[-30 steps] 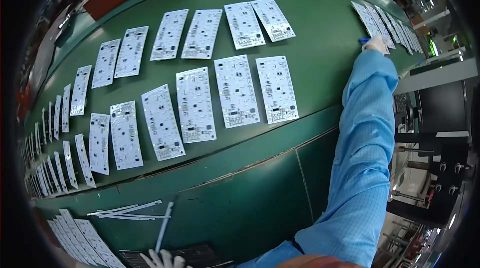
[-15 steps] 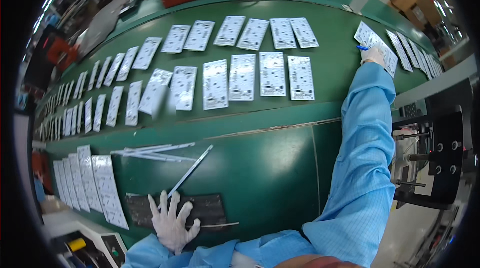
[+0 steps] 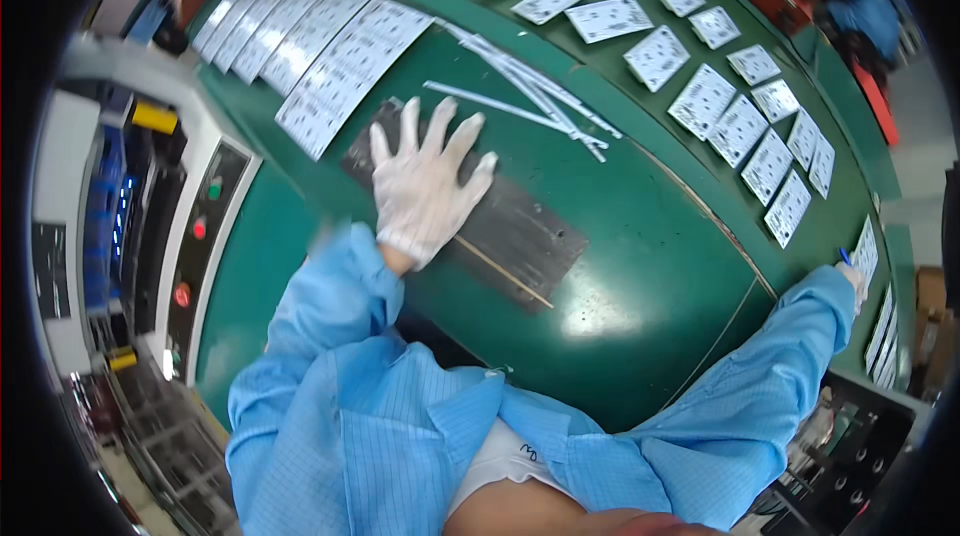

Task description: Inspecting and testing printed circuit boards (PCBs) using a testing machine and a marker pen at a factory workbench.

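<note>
The left hand (image 3: 425,186), in a white glove, lies flat with fingers spread on a dark rectangular mat (image 3: 500,226) on the green counter (image 3: 640,266). Far right, the right hand (image 3: 853,281) touches a white circuit board (image 3: 865,254); its grip cannot be made out.

Left hand (image 3: 425,186) lies flat, gloved fingers (image 3: 409,126) spread wide; right hand (image 3: 853,279) reaches far out, arm fully stretched.

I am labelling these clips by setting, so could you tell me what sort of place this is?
Probably an electronics assembly line: rows of white circuit panels lie on a long green belt, a control panel with buttons stands beside it, and the gloved left hand rests on a dark tray.
</note>
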Available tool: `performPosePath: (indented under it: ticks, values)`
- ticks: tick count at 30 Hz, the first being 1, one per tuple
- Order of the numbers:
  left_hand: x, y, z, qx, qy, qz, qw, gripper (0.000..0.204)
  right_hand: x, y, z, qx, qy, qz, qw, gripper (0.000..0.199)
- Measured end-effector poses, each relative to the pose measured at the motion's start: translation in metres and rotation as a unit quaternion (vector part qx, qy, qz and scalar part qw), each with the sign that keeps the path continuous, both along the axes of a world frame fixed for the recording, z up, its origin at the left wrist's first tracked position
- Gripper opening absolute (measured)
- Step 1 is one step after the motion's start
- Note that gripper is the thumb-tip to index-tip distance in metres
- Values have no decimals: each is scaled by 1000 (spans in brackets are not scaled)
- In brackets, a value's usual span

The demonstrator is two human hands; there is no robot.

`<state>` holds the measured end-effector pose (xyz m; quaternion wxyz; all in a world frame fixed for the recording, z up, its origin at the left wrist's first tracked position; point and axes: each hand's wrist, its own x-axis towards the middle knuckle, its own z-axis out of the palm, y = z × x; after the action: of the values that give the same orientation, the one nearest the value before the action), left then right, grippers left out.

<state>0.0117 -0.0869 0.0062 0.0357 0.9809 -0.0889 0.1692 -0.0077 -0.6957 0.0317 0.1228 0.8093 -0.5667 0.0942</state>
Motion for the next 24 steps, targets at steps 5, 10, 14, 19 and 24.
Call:
performPosePath:
  ticks: [5, 10, 14, 19, 24]
  values:
    - [22, 3, 1, 65, -13, -13, 998, 38, 4, 8, -9, -146, 132, 79, 977, 47]
    - [29, 9, -5, -55, -99, 6, 994, 26, -8, 21, -6, -305, 237, 99, 917, 61]
    - [-47, 35, 28, -176, -143, -108, 968, 34, 1, 48, 1, -411, 314, 101, 850, 74]
    - [-82, -16, 3, -87, 44, -353, 930, 42, 10, -156, -105, -190, 337, 12, 922, 33]
    - [-87, -71, -28, -256, 114, -441, 852, 19, 77, -40, -112, -173, -594, 397, 678, 30]
